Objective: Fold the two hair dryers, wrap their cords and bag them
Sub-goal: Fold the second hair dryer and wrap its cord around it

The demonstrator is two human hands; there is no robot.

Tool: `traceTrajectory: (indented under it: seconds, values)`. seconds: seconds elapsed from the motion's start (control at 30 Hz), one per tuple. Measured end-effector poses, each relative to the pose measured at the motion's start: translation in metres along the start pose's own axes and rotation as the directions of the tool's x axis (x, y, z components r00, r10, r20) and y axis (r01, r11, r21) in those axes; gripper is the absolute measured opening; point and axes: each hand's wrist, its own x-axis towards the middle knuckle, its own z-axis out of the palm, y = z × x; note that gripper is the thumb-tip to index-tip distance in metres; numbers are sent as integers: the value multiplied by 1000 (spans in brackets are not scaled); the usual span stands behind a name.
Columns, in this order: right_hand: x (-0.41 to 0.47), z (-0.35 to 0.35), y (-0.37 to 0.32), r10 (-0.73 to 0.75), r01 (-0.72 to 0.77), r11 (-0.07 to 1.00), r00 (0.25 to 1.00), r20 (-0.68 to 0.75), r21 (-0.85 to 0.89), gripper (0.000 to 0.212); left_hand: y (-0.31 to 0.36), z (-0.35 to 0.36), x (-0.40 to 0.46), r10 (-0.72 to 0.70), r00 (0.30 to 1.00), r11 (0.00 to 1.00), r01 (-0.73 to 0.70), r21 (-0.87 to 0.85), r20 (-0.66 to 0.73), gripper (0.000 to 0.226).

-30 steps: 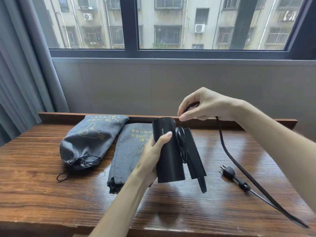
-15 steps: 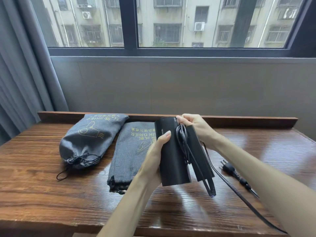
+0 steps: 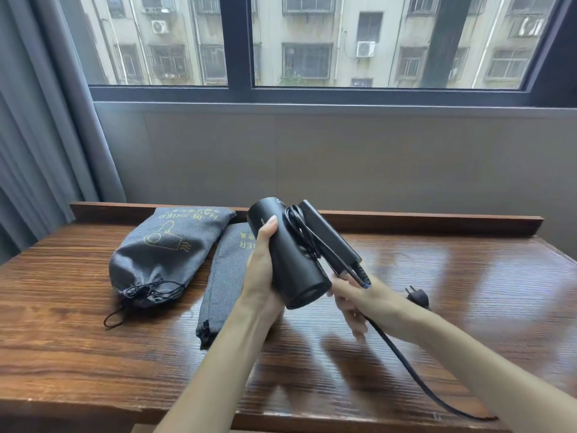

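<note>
- Wrapping of the cord is judged to be the step in hand: the black, cylinder-bodied folding hair dryer (image 3: 293,260) is held above the glossy dark wooden table (image 3: 93,339), at the centre of the frame, its handle folded flat against the barrel.
- Its long axis is tilted, running from upper left, near the back rail, down to lower right, where the round open end faces the camera.
- The left hand (image 3: 260,276) is clasped round the barrel from the left side, thumb laid up along it.
- The right hand (image 3: 359,303) is seen just below and to the right of the barrel's lower end; the black flat power cord (image 3: 406,367) passes through it, but motion blur leaves it uncertain whether the fingers pinch the cord or merely guide it.
- Several turns of cord are already bunched between barrel and handle; the free length trails towards the lower right corner, and the black plug (image 3: 416,296) lies on the table to the right.
- The coming turn is judged to go across the long axis, the right hand being the nearer to the slack.
- At left, a filled grey drawstring fabric pouch (image 3: 162,254) lies tied; beside it a flat, empty grey pouch (image 3: 224,276) lies partly behind the left forearm.
</note>
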Motion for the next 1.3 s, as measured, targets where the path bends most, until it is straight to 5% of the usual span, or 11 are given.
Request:
traceTrajectory:
  seconds: [0.13,0.37,0.47,0.63,0.8,1.3]
  values:
    - [-27,4,3,100,-74,979,986,131,-192,21,3,-5,8,80,990,997,-81,-7,-119,64]
    - [-69,-9,-30,97,-54,804,994,41,-592,32,-3,-10,9,204,962,973,-179,145,-183,58]
    - [-80,-17,-37,11,1,601,1000,9,-799,41,-3,-13,13,260,949,951,-219,217,-181,62]
    - [-85,-39,-81,-309,183,509,951,20,-841,29,-5,-22,11,296,949,910,-244,335,-111,59]
    - [-42,-60,-118,-492,356,541,869,57,-762,11,-16,-13,1,248,968,909,-218,354,-39,52]
    - [39,-89,-112,-386,351,794,922,34,-496,21,-22,11,-28,66,970,946,-136,296,235,57]
